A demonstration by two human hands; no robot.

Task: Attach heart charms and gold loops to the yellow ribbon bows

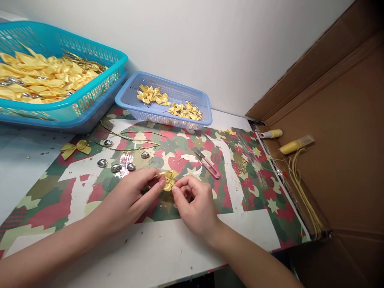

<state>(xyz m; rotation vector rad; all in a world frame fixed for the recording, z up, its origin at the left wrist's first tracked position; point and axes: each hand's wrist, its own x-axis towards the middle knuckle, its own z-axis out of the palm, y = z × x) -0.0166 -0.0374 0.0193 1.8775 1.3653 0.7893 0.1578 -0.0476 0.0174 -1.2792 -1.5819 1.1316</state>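
Observation:
Between my two hands is a small yellow ribbon bow (169, 181), held just above the patterned paper on the table. The fingers of my left hand (136, 192) pinch its left side, where a thin gold cord seems to run. My right hand (193, 202) has thumb and forefinger closed at the bow's right edge. Pink-handled thread snips (207, 165) lie to the right of the bow. Several silver heart charms (116, 168) lie beyond my left hand, with loose gold cords (129, 138) behind them. Another yellow bow (76, 149) rests farther left.
A turquoise basket (90, 94) heaped with yellow bows stands at the back left. Beside it, a blue basket (163, 116) holds smaller bows. Cardboard (336, 120) walls the right side, with two yellow-filled tubes (297, 145) and hanging yellow cords (303, 196).

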